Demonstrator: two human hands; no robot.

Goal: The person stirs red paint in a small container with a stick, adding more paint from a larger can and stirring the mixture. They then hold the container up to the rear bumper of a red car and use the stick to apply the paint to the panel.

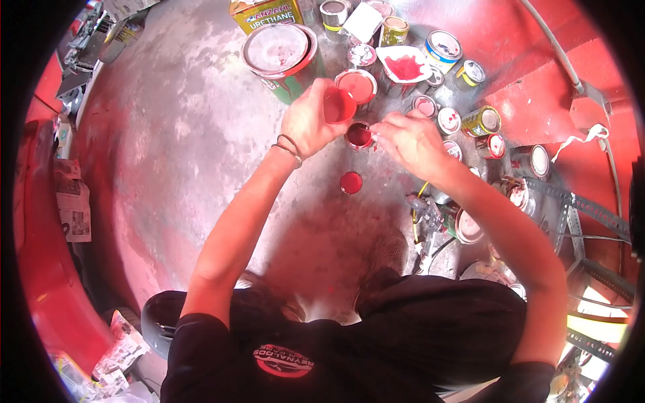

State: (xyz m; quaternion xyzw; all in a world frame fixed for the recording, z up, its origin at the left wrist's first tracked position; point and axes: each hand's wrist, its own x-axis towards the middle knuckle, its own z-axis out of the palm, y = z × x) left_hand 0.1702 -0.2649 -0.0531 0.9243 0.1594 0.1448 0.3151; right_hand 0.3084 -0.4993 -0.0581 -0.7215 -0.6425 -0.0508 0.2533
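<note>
Bright scene for you; floor [168, 134] washed pale, patchy glare left of centre. Dark shadow [316, 242] pools between your legs [437, 329]. Highlights bleach your right hand [413, 141]; black shirt [222, 363] loses detail. Reddish cast across much of your view. Wide lens bows red panel [54, 269] at left; corners black. Newspaper [74, 208] print soft, unreadable.
</note>
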